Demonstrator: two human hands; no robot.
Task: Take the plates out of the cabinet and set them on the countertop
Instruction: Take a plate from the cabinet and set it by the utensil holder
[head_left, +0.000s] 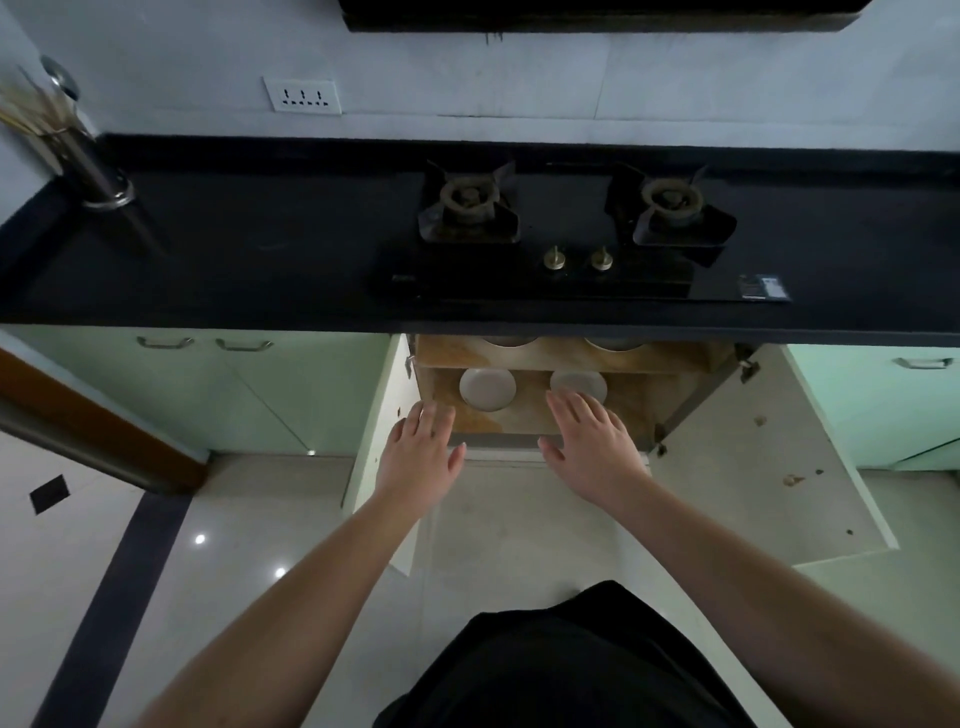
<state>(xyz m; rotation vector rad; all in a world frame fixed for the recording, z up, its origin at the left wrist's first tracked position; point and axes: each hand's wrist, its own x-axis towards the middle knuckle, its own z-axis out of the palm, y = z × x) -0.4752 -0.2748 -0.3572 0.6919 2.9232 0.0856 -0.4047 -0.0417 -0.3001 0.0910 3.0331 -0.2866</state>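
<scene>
Head view, mid-frame: left hand (423, 451) and right hand (589, 441) spread, empty, before open cabinet (540, 415). Two plates (487, 388) inside on lower shelf; none on countertop (234, 260) yet.

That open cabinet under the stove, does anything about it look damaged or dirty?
Yes. The right door carries brown spots on its inner face, and the shelf under the plates looks stained and worn.
</scene>
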